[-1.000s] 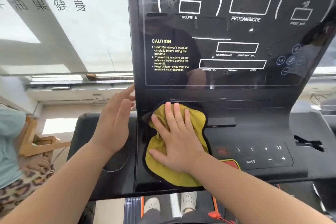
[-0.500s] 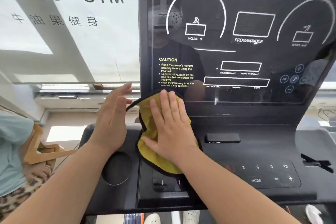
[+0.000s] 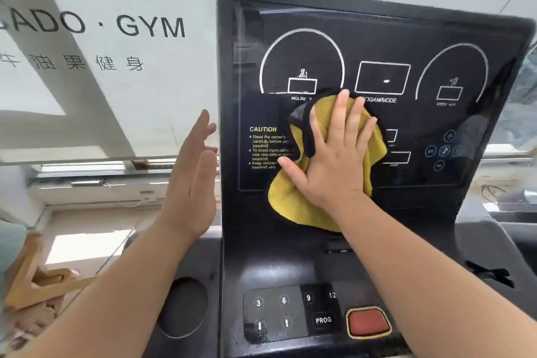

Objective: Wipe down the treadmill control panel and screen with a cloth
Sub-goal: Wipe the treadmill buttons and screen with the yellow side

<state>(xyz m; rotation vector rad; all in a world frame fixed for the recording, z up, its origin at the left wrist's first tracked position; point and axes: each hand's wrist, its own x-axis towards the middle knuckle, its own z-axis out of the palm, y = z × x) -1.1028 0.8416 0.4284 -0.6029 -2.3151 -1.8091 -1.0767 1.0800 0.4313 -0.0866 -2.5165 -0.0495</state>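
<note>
Right hand [image 3: 334, 160], fingers straight, presses the yellow cloth [image 3: 293, 206] flat against the middle of the screen [image 3: 383, 35]. Left hand [image 3: 191, 183] open, empty, just beside its left edge. Judgement: wiping incomplete; screen's upper and right areas and near control panel [image 3: 279, 311] outstanding.

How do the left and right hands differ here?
The right hand presses the yellow cloth flat against the treadmill screen; the left hand holds nothing, beside the console at its left edge. The right hand shows its back, fingers spread; the left hand is seen more edge-on, fingers close together. Both are open, fingers straight and pointing up.
</note>
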